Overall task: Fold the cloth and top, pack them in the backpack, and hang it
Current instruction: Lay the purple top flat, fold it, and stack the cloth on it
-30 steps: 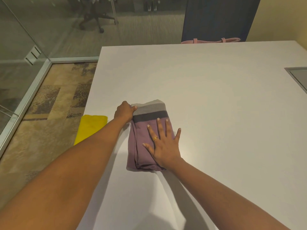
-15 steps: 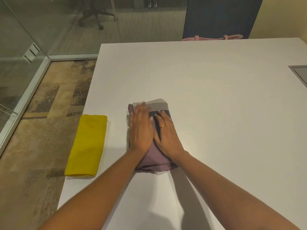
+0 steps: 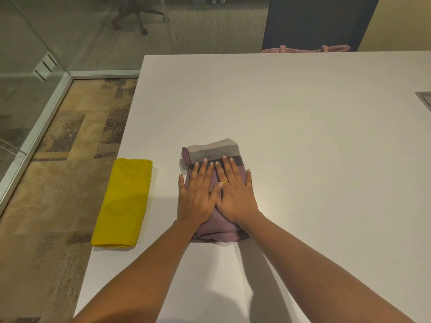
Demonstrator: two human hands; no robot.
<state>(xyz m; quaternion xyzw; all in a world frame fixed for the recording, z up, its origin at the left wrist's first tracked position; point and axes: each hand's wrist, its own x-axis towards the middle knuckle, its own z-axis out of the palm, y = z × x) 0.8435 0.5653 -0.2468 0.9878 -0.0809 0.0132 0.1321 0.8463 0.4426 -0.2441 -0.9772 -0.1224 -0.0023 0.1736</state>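
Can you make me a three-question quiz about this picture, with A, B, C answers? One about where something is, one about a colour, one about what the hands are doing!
1. Where is the yellow folded cloth?
A. at the table's left edge
B. on the floor
C. under the hands

2. What colour is most of the folded top?
A. green
B. purple
C. red

3. What are the left hand and right hand doing?
A. lifting the top
B. hanging in the air
C. lying flat on the top

Answers: 1 A, it lies on the white table beside its left edge. 2 B, purple with grey and dark bands. 3 C, both palms lie flat on it.
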